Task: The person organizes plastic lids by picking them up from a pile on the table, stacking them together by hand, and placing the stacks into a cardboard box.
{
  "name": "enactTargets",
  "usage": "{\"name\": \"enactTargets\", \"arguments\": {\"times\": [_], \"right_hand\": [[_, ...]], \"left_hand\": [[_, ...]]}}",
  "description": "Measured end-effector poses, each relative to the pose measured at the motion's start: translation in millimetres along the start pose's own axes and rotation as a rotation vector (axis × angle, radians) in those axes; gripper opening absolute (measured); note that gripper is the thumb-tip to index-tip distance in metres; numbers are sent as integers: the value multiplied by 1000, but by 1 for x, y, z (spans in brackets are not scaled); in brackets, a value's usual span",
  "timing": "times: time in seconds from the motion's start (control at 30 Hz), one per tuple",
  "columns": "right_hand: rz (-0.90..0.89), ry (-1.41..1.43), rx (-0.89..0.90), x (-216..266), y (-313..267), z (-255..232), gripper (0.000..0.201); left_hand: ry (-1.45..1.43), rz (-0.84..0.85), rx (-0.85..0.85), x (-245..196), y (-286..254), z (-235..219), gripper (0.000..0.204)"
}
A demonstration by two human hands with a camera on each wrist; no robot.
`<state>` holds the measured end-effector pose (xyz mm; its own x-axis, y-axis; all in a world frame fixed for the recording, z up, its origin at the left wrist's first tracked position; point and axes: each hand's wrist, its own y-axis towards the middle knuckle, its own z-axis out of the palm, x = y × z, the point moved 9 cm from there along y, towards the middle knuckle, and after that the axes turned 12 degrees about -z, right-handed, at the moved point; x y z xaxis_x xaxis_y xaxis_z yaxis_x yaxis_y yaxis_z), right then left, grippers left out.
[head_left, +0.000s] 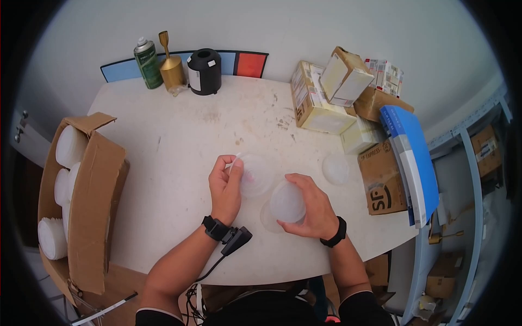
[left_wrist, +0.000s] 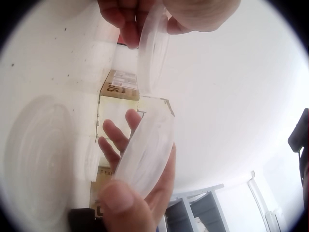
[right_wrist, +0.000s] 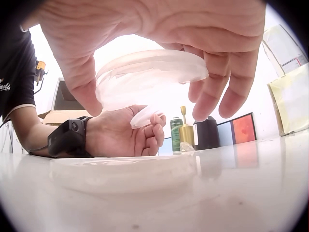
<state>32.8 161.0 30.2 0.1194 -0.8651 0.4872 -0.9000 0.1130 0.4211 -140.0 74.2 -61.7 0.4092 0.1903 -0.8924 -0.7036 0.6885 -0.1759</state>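
Note:
My left hand (head_left: 224, 190) pinches a clear round plastic lid (head_left: 253, 176) at its left edge, between thumb and fingers. In the left wrist view this lid stands almost edge-on. To its right, my right hand (head_left: 312, 209) grips a second frosted lid (head_left: 287, 202) by its rim, thumb and fingers on opposite sides. In the right wrist view that lid (right_wrist: 149, 72) is raised above the table. Below it, another round lid (right_wrist: 125, 176) lies flat, partly covered in the head view. A further frosted round piece (head_left: 335, 168) rests on the table right of my right hand.
On the left, a cardboard box (head_left: 98, 212) holds several stacks of white round containers (head_left: 53, 239). Boxes (head_left: 321, 108) and a blue folder (head_left: 413, 157) crowd the right side. A spray can (head_left: 148, 64), gold holder (head_left: 173, 70) and black cylinder (head_left: 204, 73) stand at the back.

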Motion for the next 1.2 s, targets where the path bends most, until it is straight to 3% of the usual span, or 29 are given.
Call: {"name": "enactTargets", "arguments": {"times": [0.33,0.53,0.63,0.8,1.03,1.2], "right_hand": [[20,41,-53,-9,-6,2,96],[57,91,-90,-15,-9,1,95],[124,86,-50,-15,-8,-1,93],[57,-22,-98,-7,-5,-10,92],[102,65,-169,-15,-10,-7,90],[51,97,-196,-16,-12,-5,83]], "left_hand": [[45,-10,-10,-5,-4,2,28],[96,137,34,-4,-1,4,11],[225,108,97,-2,-3,9,10],[205,29,287,-3,-14,28,13],[401,185,428,-19,-26,49,27],[457,183,446,-10,-25,51,17]]}}
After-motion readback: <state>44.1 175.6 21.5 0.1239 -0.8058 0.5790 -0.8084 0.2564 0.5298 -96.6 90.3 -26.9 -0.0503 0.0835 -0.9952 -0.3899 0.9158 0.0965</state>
